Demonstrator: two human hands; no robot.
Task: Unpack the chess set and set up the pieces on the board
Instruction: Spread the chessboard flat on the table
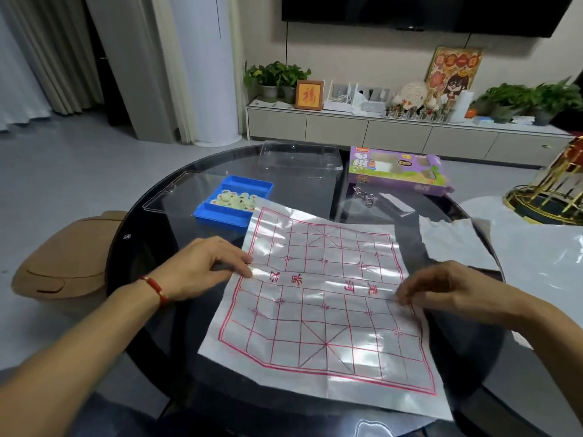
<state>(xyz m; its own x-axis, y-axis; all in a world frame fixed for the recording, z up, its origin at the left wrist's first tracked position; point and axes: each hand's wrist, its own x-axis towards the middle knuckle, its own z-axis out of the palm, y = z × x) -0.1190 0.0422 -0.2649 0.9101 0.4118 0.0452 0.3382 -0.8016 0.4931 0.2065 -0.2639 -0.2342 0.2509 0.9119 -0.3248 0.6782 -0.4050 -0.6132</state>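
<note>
Bare dark table [151, 247] left of the board sheet [318, 310], open for passing. Beyond the sheet's far left corner, touching it: blue tray [235, 200] of pieces. Behind that, clear lid [299, 159] and purple box [397, 171], a gap between them. Crumpled white paper [454, 244] crowding the right side.

Board sheet [318, 305]: red 汉界, 楚河, upside down. Purple box [396, 170]: 象棋. Framed picture [309, 94]: 福.

A single head-worn wide-angle camera looks forward and down, close over the round black glass counter [151, 247], facing the far wall-mounted dark television screen [426, 14].
</note>
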